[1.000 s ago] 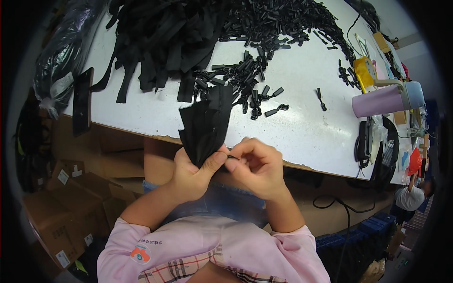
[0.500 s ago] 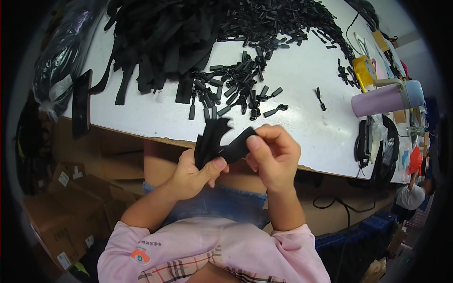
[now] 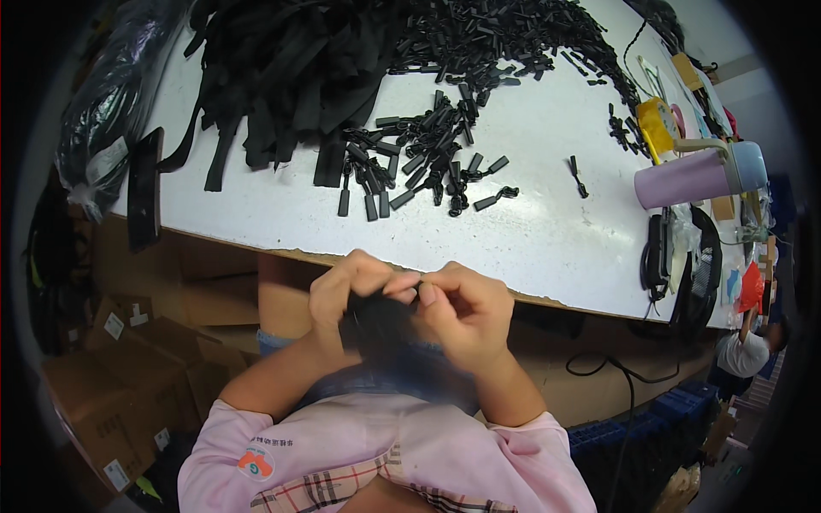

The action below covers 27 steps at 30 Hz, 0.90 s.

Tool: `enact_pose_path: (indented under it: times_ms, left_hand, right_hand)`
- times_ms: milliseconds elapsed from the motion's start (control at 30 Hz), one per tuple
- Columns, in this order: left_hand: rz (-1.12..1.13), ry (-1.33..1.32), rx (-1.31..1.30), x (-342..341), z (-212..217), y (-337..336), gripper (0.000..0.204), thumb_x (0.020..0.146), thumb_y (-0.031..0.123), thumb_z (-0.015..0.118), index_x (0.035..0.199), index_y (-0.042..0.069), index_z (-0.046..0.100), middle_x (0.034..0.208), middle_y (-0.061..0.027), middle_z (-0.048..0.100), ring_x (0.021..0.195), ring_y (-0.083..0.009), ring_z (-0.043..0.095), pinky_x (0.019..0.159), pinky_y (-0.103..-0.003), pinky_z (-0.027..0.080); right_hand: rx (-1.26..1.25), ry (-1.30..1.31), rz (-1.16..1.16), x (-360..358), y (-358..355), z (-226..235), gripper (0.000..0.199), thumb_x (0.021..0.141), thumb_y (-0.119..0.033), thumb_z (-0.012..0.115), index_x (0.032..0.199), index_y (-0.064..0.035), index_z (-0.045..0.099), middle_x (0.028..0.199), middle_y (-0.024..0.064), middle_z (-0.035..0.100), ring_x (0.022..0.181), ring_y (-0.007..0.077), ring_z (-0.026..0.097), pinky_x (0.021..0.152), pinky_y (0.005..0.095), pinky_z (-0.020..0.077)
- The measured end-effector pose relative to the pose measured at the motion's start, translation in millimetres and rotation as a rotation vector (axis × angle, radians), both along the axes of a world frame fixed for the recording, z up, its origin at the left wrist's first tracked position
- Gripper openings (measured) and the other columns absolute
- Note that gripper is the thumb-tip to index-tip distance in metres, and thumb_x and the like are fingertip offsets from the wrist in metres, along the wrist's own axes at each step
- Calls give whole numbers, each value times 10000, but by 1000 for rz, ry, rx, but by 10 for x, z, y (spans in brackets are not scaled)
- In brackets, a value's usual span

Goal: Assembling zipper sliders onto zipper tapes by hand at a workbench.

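My left hand (image 3: 349,295) and my right hand (image 3: 469,315) meet just in front of the table's near edge. Both are closed on black fabric strips (image 3: 380,329), which hang down between them toward my lap and are partly blurred. The fingertips of the two hands pinch together at the strips' upper end; what exactly lies between them is hidden. Beyond my hands, a small heap of black zipper pulls with cord loops (image 3: 440,145) lies on the white table (image 3: 530,231). Left of that heap, a big pile of black fabric strips (image 3: 299,77) hangs over itself.
A larger mound of zipper pulls (image 3: 513,34) spreads at the back. On the right stand a lilac bottle (image 3: 684,179) and a yellow tape roll (image 3: 657,124). A dark flat phone-like slab (image 3: 145,190) rests at the left edge, near plastic-wrapped goods (image 3: 115,111). Cardboard boxes (image 3: 128,385) sit below left.
Both hands have drawn lower and closer together. The strips, fanned upward before, now hang downward, and the left hand has turned over so its knuckles point up.
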<state>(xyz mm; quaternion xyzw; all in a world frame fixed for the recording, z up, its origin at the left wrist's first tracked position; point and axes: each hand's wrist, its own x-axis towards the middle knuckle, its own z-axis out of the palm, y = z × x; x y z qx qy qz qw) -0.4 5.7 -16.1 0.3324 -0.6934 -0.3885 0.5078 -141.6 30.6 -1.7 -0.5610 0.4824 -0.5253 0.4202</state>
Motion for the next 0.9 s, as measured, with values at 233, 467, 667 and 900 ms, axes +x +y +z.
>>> enact_pose_path:
  times_ms: [233,467,667,900]
  left_hand:
    - [-155,164,423,7,-48,53,132,738,37,574,852,6,517,745,-46,532,602,-83,492,486,-178,398]
    - [-179,351,870,0,53,-4,211,796,168,548,923,4,506,669,-21,515,498,-34,438,410,-176,391]
    - [-115,263,856,-27,30,21,206,775,131,571,933,10,519,675,-8,521,523,-31,460,397,-177,396]
    - [-104,147,485,-47,6,19,157,745,93,603,868,5,557,776,-23,566,672,-61,506,610,-196,420]
  right_hand:
    - [118,6,-17,-229,-127,10,103,735,-13,549,832,23,545,643,59,525,491,118,457,440,217,370]
    - [-345,1120,-442,-683,-517,-86,135,680,8,551,810,-26,539,770,81,496,601,229,480,534,302,418]
    - [-233,1039,-409,-597,-434,-71,72,711,6,530,779,-17,535,721,65,499,595,172,481,517,270,405]
    - [131,-412,118,-154,-98,-41,71,790,-17,491,820,33,533,850,57,487,747,77,441,672,191,351]
